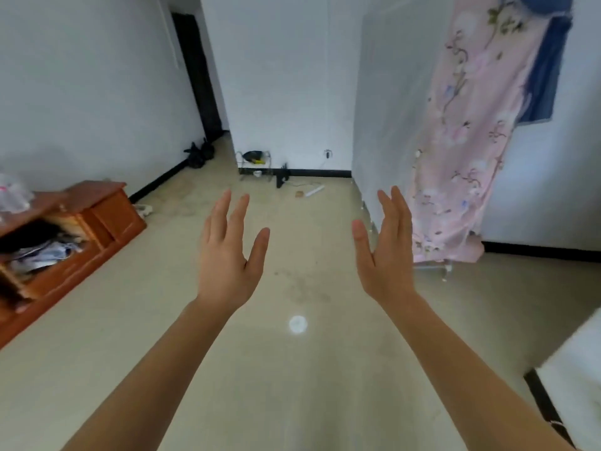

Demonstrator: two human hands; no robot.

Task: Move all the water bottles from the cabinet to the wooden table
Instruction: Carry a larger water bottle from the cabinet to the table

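Note:
My left hand and my right hand are both stretched out in front of me over the bare floor, fingers straight and spread, palms turned toward each other, holding nothing. A low wooden cabinet stands against the left wall; its open compartment shows a jumble of papers and dark things. On its top at the far left lie blurred clear plastic items; I cannot tell if they are bottles. No water bottle is plainly visible.
A pink flowered cloth hangs at the right, in front of a white panel. A small wire rack, black bags and loose bits lie along the far wall. A dark doorway opens at the back left.

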